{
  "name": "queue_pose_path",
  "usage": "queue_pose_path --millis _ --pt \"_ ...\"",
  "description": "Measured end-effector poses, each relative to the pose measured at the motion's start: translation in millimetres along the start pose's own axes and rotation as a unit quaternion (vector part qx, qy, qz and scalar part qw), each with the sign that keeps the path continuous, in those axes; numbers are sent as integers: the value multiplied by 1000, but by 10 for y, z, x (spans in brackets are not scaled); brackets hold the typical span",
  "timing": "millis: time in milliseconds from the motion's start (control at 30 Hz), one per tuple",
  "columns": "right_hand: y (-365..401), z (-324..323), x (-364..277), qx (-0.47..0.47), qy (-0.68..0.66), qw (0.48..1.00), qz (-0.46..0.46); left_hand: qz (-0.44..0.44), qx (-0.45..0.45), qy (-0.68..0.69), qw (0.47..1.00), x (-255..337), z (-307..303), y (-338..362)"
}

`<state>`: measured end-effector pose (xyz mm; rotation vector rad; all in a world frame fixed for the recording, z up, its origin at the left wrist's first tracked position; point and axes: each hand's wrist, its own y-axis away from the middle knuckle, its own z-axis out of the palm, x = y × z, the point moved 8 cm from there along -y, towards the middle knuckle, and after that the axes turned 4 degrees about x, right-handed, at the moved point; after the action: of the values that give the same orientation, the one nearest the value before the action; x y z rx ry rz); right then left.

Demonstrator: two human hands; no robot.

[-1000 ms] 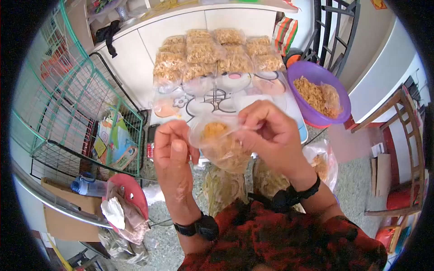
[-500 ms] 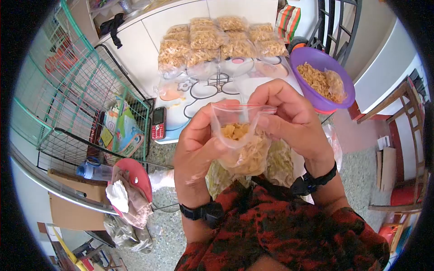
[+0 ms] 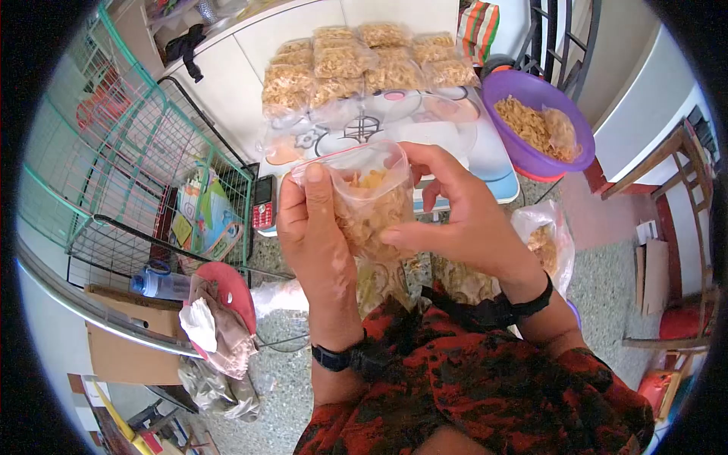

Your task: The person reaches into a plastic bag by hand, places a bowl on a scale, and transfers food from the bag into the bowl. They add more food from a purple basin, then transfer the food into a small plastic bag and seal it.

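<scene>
A clear zip-lock bag (image 3: 371, 205) part-filled with pale yellow dried flakes stands upright between my hands, its red-striped mouth gaping. My left hand (image 3: 322, 227) pinches the bag's upper left edge, thumb in front. On the other side, my right hand (image 3: 470, 220) cups the bag, its thumb on the lower front and its index finger by the upper right edge; the remaining fingertips are partly hidden. Beyond my hands, several filled bags (image 3: 341, 64) lie stacked in rows on a low white table (image 3: 485, 167) with a cartoon print.
A purple basin (image 3: 500, 140) of loose flakes stands right of the table. A red phone (image 3: 264, 203) lies at the table's left edge, beside a green wire cage (image 3: 152, 136). A plastic bag (image 3: 557, 235) is by my right wrist; a wooden chair (image 3: 686, 167) stands far right.
My left hand has shifted to the bag's upper left corner. My right hand has let go of the top edge and moved down its side. The bag's mouth has opened wider.
</scene>
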<state>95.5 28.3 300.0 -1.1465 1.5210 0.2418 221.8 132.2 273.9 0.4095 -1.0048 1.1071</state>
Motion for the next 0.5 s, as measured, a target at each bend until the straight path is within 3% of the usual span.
queue_pose_path --millis 133,233,433,500 --pt "-45 -37 -118 97 69 986 -116 13 14 -17 1000 -46 9 24" --pt "-72 -109 -107 144 17 981 -130 -3 5 -34 999 -44 -61 3" --pt "-124 -205 40 123 -97 988 -1 -18 -79 6 997 41 132 59" --pt "-135 -205 28 105 -87 991 3 -44 -98 -8 994 63 171 97"
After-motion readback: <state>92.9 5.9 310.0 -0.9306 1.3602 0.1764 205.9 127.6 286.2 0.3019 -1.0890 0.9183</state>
